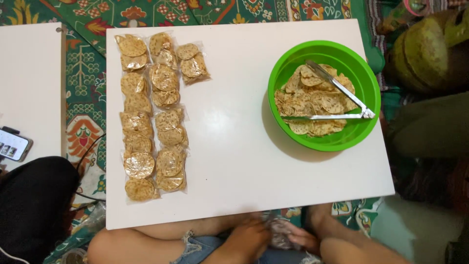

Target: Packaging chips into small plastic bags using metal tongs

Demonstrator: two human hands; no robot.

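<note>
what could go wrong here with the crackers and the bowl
The green bowl sits close to the right edge of the white table, so a knock might tip it off. The metal tongs rest loosely on the crackers and may crush them. Both hands, left hand and right hand, work on something blurred below the table edge, away from the packed bags.

Glossy green plastic bowl [371, 88], shiny metal tongs [337, 90], smooth white table [234, 122]

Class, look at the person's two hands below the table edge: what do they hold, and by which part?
Both the left hand and right hand grip a clear plastic bag; motion blur hides which part.
</note>
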